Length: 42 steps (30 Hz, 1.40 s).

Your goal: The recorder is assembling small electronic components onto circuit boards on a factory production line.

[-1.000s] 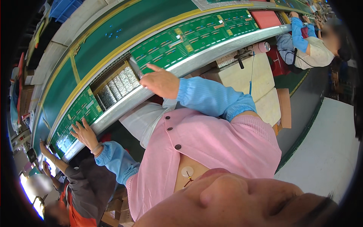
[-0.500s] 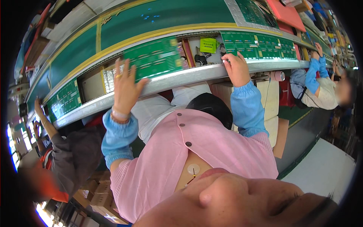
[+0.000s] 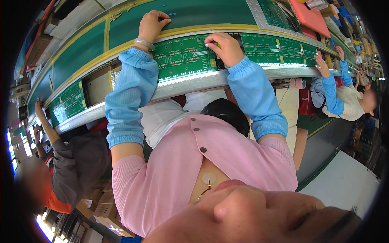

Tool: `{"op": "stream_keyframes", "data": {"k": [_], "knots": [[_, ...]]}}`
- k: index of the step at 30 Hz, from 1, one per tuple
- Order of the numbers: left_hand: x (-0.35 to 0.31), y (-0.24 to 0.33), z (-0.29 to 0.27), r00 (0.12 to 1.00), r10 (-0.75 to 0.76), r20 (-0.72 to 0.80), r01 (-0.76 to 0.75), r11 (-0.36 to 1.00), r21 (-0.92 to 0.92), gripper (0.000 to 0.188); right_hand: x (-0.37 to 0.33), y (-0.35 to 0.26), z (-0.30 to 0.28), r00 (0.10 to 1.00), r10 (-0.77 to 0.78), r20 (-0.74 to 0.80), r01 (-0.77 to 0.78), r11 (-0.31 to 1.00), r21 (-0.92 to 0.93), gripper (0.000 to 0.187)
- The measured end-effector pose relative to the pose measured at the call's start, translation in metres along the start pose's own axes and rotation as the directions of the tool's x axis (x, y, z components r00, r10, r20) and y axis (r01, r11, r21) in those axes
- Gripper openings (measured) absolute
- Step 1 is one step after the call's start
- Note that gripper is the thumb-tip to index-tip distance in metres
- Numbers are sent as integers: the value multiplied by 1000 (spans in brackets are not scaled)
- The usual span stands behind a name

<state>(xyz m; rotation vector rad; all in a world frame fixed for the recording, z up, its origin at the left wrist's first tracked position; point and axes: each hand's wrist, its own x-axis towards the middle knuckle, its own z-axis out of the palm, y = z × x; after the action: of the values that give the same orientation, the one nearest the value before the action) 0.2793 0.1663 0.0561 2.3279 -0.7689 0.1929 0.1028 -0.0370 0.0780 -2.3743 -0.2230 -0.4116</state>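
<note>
Long green printed circuit board (image 3: 182,56) on metal conveyor rail (image 3: 190,83); left hand (image 3: 150,25) behind it, right hand (image 3: 225,48) on it.

Long green conveyor line (image 3: 81,48), grey floor (image 3: 344,182), stacked cardboard boxes (image 3: 105,210).

Glossy green circuit board (image 3: 184,56) on a smooth metal rail (image 3: 194,83); ribbed blue cloth sleeves (image 3: 129,97).

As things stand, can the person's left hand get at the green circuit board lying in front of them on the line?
Probably yes. The left hand rests on the green belt just beyond the green circuit board, with nothing between them. The right hand is pressing on the board's right end, leaving its left part uncovered.
</note>
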Motion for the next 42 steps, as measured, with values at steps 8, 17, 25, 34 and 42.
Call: {"op": "stream_keyframes", "data": {"k": [8, 17, 25, 34, 42], "knots": [[-20, 18, -19, 998, -66, 13, 67, 953, -294, 16, 18, 4, 31, 982, -150, 112, 158, 986, -63, 8], [-58, 28, -42, 990, -118, 74, 138, 916, -377, 16, 20, 0, 33, 977, -141, 161, 165, 975, -147, 8], [-92, 22, -49, 952, -235, 196, 296, 870, -395, 13, 88, 14, 45, 961, -278, -14, 257, 906, -336, 18], [-103, 17, -43, 995, -1, 99, 19, 983, -184, 13, 102, 20, 63, 894, -348, 280, 447, 698, -559, 19], [-102, 18, -42, 995, 31, 99, -19, 992, -121, 12, 113, 4, 63, 943, -305, 129, 318, 723, -614, 22]]}}
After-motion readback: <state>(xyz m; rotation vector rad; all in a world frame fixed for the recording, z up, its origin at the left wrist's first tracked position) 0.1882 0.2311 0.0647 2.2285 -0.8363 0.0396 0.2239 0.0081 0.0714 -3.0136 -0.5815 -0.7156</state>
